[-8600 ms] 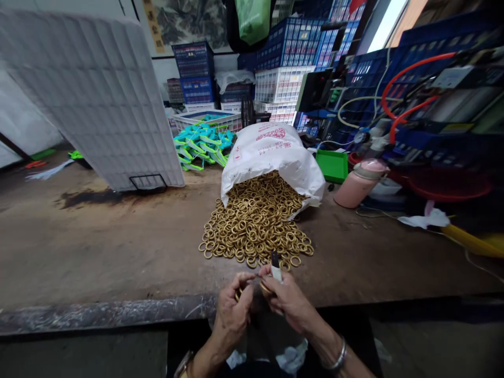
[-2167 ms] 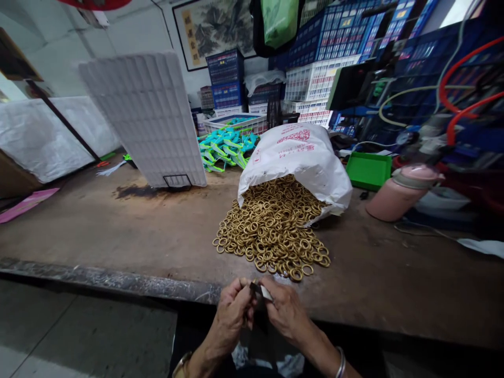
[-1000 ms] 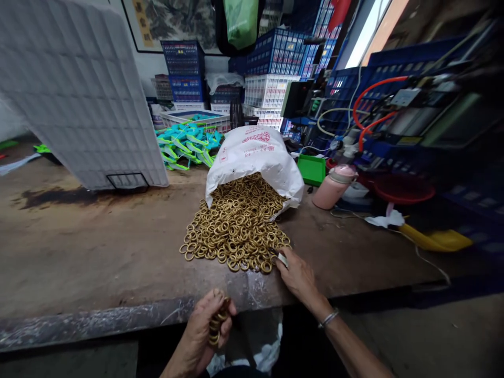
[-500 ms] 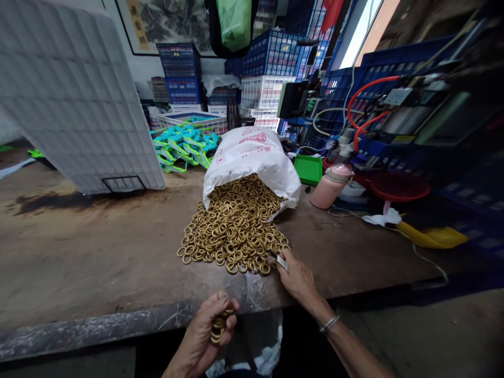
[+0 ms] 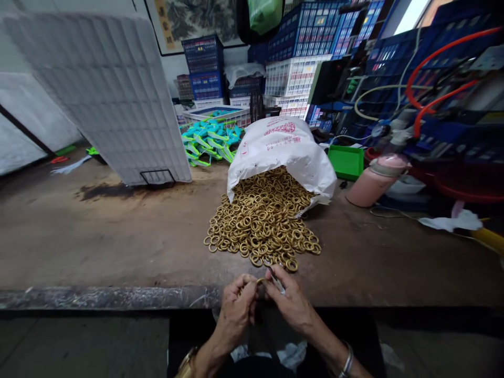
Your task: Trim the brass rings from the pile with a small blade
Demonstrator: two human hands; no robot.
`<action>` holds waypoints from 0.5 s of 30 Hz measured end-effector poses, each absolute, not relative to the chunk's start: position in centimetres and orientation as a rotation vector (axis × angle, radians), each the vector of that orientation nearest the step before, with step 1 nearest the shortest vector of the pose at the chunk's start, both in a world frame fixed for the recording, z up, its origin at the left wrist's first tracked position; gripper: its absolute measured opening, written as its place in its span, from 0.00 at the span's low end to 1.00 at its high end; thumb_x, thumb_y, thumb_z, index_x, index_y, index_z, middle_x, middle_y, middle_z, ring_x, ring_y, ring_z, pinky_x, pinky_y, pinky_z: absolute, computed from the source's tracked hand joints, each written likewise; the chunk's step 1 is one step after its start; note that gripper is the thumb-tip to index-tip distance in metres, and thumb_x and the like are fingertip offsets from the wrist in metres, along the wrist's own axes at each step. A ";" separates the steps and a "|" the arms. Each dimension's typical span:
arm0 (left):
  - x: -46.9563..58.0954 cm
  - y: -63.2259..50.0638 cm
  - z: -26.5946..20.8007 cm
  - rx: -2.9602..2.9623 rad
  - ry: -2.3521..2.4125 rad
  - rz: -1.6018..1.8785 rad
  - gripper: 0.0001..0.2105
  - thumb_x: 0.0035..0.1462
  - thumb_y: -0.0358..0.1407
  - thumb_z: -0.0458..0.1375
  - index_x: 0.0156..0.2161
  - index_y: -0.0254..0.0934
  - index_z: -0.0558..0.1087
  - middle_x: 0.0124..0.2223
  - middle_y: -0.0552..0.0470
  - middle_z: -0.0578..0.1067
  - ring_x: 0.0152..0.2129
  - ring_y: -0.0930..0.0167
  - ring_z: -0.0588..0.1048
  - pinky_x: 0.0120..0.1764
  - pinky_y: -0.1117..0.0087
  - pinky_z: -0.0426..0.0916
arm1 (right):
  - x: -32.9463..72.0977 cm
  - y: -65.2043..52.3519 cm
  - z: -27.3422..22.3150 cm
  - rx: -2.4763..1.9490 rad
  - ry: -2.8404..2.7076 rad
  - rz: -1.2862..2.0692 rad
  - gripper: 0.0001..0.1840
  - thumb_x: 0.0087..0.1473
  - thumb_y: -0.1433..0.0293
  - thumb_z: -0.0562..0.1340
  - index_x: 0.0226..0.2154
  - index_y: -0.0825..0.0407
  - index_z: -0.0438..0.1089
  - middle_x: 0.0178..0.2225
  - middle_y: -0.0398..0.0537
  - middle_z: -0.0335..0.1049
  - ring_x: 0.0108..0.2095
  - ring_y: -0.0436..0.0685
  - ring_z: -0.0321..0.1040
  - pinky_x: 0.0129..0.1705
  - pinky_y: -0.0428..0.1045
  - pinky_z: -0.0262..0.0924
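Observation:
Just over the table's front edge, my left hand (image 5: 236, 307) is closed on brass-coloured rings, mostly hidden by the fingers. One brass ring (image 5: 260, 281) shows between the fingertips of both hands. Closed beside it, my right hand (image 5: 294, 304) grips a small slim tool (image 5: 277, 281) with a dark tip and a pale flat part; its exact kind cannot be made out. Beyond the hands spreads a heap of brass rings (image 5: 255, 226), spilling from the mouth of a white woven sack (image 5: 281, 142) with red print that lies on its side.
The brown table (image 5: 118, 241) is dark-stained near an upright white ribbed panel (image 5: 129, 100). Behind are green-and-blue plastic pieces (image 5: 212, 137) and stacked crates (image 5: 297, 76). To the right stand a green tray (image 5: 345, 161), a pink bottle (image 5: 374, 184) and orange air hoses (image 5: 437, 58).
My right hand has come back from the heap's edge toward my left hand, tool still in it. My left hand has risen and turned, and a ring now shows between them. The view has shifted left.

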State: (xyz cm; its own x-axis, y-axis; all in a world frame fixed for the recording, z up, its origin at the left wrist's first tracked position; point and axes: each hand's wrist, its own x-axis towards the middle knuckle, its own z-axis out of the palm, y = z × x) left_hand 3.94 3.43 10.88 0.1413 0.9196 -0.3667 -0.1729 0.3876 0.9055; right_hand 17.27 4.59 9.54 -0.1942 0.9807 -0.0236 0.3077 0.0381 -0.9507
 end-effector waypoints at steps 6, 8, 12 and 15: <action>3.6 3.7 11.1 0.930 1.165 0.936 0.19 0.45 0.51 0.56 0.20 0.35 0.64 0.13 0.61 0.58 0.08 0.82 0.54 0.12 0.79 0.50 | 17.1 4.9 9.5 -1.376 -1.585 1.201 0.10 0.52 0.62 0.52 0.26 0.51 0.57 0.21 0.37 0.57 0.24 0.47 0.56 0.29 0.44 0.53; 3.5 3.6 11.1 0.943 1.155 0.893 0.19 0.46 0.50 0.55 0.21 0.35 0.64 0.13 0.62 0.57 0.08 0.82 0.54 0.12 0.79 0.50 | 17.0 5.0 9.4 -1.396 -1.592 1.185 0.09 0.51 0.63 0.51 0.26 0.51 0.57 0.21 0.37 0.56 0.24 0.48 0.55 0.28 0.44 0.52; 3.3 3.4 10.5 0.814 1.047 0.826 0.17 0.49 0.49 0.53 0.24 0.34 0.65 0.17 0.60 0.60 0.09 0.82 0.55 0.12 0.81 0.50 | 16.9 5.2 9.3 -1.445 -1.596 1.148 0.07 0.49 0.66 0.52 0.24 0.51 0.58 0.21 0.36 0.54 0.24 0.47 0.54 0.27 0.43 0.50; 3.1 3.3 10.2 0.679 0.930 0.818 0.16 0.49 0.48 0.55 0.26 0.35 0.64 0.21 0.59 0.64 0.10 0.83 0.55 0.12 0.82 0.50 | 16.8 5.1 9.5 -1.423 -1.575 1.177 0.07 0.49 0.66 0.52 0.24 0.51 0.58 0.20 0.36 0.54 0.24 0.47 0.54 0.27 0.43 0.50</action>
State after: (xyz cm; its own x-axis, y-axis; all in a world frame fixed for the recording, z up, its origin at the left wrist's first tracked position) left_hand 3.09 3.30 10.17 0.3528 0.8384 -0.4155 -0.3050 0.5229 0.7960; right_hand 16.77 5.13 9.48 -0.1523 0.9856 -0.0740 0.3499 -0.0163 -0.9367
